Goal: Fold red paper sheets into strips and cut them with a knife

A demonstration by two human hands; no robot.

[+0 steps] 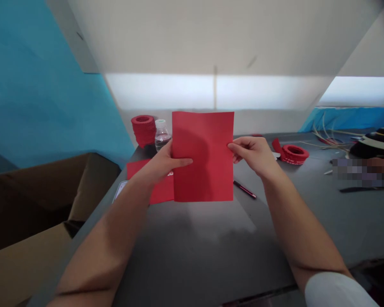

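One rectangular red paper sheet [208, 157]: held upright, centre of frame, seemingly kept flat by two-sided support.
Left hand [163, 164]: left edge gripped, thumb in front.
Right hand [252, 153]: right edge pinched.

Plain red rectangular sheet [206, 157], upright

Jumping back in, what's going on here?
A person holds a rectangular red paper sheet up over the grey table. The left grip has its left edge, thumb on the near face; the right grip pinches its right edge. Flat red material lies to the left, near a clear plastic bottle; a slim, dark, pen-shaped item lies to the right.
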